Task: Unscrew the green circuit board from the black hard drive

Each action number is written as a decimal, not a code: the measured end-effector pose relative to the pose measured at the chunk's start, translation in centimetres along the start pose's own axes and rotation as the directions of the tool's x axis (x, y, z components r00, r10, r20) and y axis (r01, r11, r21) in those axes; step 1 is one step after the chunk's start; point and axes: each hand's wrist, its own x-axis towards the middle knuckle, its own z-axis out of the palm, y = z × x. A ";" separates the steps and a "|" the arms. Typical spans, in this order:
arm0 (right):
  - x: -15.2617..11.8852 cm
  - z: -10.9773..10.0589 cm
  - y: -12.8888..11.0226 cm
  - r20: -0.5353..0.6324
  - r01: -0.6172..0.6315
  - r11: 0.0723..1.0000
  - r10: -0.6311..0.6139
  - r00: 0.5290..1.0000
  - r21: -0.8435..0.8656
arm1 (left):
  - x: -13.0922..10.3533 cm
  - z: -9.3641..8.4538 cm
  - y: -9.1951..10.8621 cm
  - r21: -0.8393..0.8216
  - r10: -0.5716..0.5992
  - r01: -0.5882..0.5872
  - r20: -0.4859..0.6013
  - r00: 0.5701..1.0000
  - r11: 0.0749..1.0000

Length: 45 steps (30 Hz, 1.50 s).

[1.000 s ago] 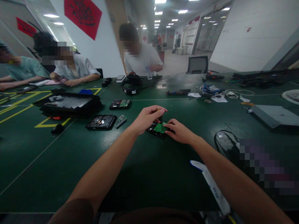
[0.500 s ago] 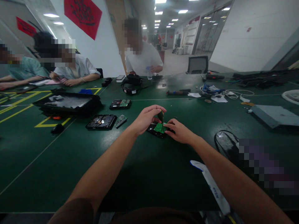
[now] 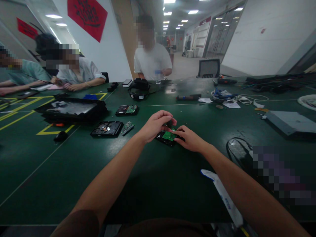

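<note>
A black hard drive with a green circuit board [image 3: 168, 136] lies on the dark green table [image 3: 148, 177] in front of me. My left hand [image 3: 160, 124] is closed round the dark handle of a screwdriver [image 3: 169, 123], held upright over the board. My right hand [image 3: 188, 138] rests at the drive's right edge, thumb and forefinger close together near the screwdriver's tip. Whatever its fingertips pinch is too small to make out. Left of the drive lie a loose circuit board [image 3: 127, 128], an opened drive [image 3: 107, 128] and another drive [image 3: 126, 110].
A black tray [image 3: 74, 110] stands at the left, a grey metal box [image 3: 292, 121] at the right. Cables [image 3: 224, 95] and a black pouch [image 3: 139, 88] lie farther back. A white strap [image 3: 225, 194] is beneath my right forearm. People sit across the table.
The fingers of my left hand have shifted round the screwdriver handle, covering more of it. My right hand has stayed in place. The person opposite has moved slightly to the right, more upright.
</note>
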 end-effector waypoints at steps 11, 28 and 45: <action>0.0 -0.1 -0.1 -0.005 0.003 1.000 -0.003 1.000 -0.015 | 0.5 -0.7 -0.4 0.044 0.027 -0.026 -0.039 0.999 0.999; 0.0 0.0 0.1 -0.001 0.007 1.000 -0.007 1.000 0.002 | 0.3 -0.4 -0.5 0.122 0.026 -0.024 -0.012 1.000 0.992; -0.2 0.1 0.2 0.002 -0.002 1.000 0.002 1.000 -0.011 | 0.5 -0.6 -0.7 0.006 0.025 -0.025 0.028 0.999 1.000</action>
